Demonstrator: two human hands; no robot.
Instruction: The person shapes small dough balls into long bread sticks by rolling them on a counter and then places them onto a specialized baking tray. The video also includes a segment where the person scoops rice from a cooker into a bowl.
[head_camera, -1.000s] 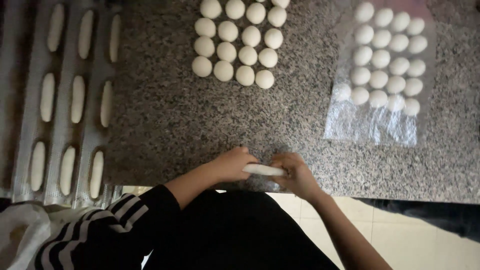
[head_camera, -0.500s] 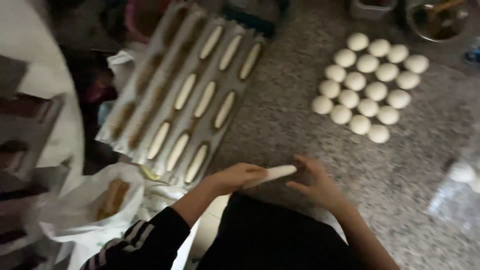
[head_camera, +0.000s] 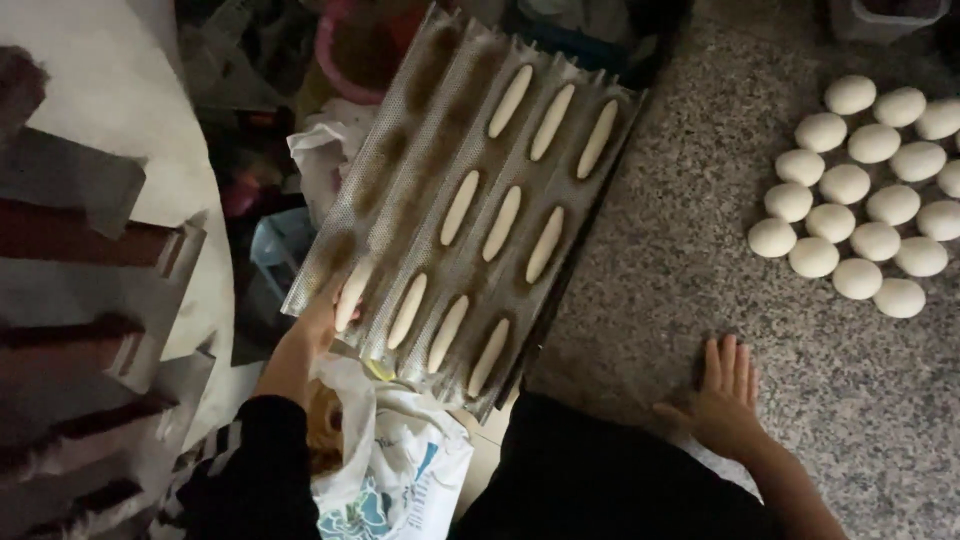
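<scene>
While my left hand (head_camera: 325, 310) sets a dough stick (head_camera: 352, 294) on the tray (head_camera: 400, 150), nine sticks already lie in three grooves.

Two grooves are almost bare, and many dough balls (head_camera: 868, 178) wait on the desk (head_camera: 660, 260). My left fingers curl round the stick's lower end. My right hand (head_camera: 722, 395) lies open and flat on the desk.

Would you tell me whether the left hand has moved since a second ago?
Yes. The left hand left the granite counter edge and went left to the perforated tray, laying a dough stick.
</scene>
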